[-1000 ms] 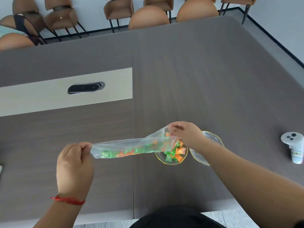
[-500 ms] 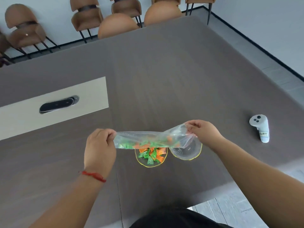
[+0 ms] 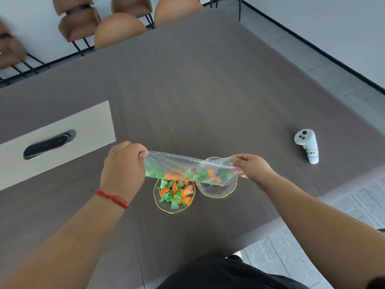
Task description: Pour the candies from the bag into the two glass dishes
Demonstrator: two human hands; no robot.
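Observation:
A clear plastic bag [image 3: 183, 166] with green and orange wrapped candies hangs stretched sideways above two gold-rimmed glass dishes. My left hand [image 3: 123, 165] pinches the bag's left end and my right hand [image 3: 253, 166] pinches its right end. The left dish [image 3: 158, 202] holds a heap of green and orange candies [image 3: 175, 193]. The right dish [image 3: 216, 190] sits beside it, touching or nearly so, partly behind the bag's right end; I see no candies in its visible part.
A white hand controller [image 3: 308, 148] lies on the dark table [image 3: 208, 90] to the right. A pale inset panel with a black handle-like cover [image 3: 49, 143] is at the left. Brown chairs [image 3: 118, 30] line the far edge; the table's near edge is close to my body.
Both hands carried the bag to the right, so its right end now hangs over the right dish instead of the left one. The head view shifted too.

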